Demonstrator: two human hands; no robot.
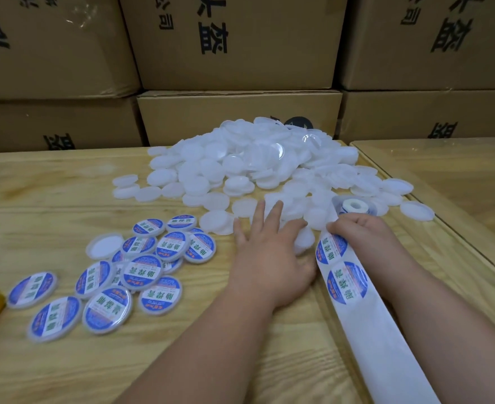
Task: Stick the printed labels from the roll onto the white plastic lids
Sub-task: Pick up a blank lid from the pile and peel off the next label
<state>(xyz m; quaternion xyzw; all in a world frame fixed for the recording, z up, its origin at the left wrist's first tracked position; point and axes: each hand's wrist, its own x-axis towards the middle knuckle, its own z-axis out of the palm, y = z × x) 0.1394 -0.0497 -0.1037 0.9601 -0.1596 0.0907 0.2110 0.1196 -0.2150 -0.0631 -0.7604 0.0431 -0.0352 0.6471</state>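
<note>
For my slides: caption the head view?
Left hand reaches a lid; right hand pinches the label strip.

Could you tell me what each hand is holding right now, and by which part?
The right hand pinches the white label backing strip at its top, beside the roll. The left hand reaches flat over the plain white plastic lids, gripping nothing visible.

Round white plastic lids (242, 167): matt, translucent (a few glossy). Pale wooden table (51, 196): smooth, grained. White paper backing strip (377, 339): smooth. Brown cardboard boxes (234, 42): matt.
</note>
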